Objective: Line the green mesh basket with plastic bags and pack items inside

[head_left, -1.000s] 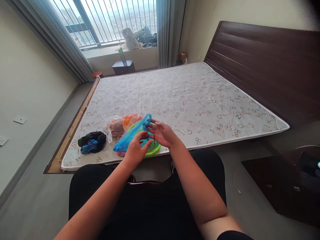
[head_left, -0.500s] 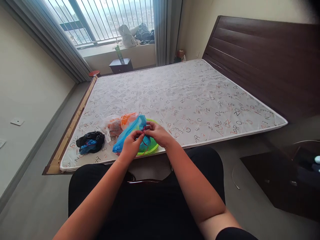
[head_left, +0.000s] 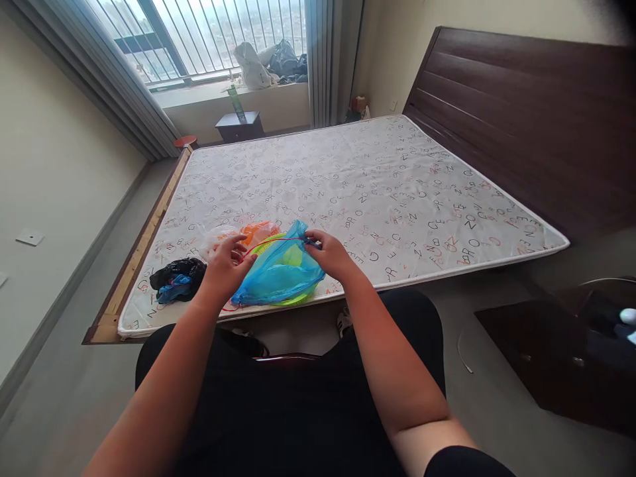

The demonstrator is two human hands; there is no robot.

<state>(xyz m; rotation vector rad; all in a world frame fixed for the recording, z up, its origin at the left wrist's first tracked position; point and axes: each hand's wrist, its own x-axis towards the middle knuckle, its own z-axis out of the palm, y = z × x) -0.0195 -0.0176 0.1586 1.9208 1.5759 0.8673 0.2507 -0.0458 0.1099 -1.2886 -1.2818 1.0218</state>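
Observation:
A thin blue plastic bag, see-through, bulges over a yellow-green plastic basin or basket at the mattress's near edge. My right hand pinches the bag's gathered top at its upper right. A thin red string arcs from there towards my left hand. The left hand is raised at the bag's left side, thumb and fingers apart, the string passing by the fingertips. Behind the left hand lie a clear plastic bag and an orange one, partly hidden.
A black plastic bag with blue in it lies left on the patterned mattress. A wooden bed rail runs along the left. The dark headboard stands right. A small nightstand holds a green glass vase.
My hands have parted: the left moved left and its fingers opened, the right shifted slightly right. The blue bag is spread wider over the basin, and the red string stretches between the hands.

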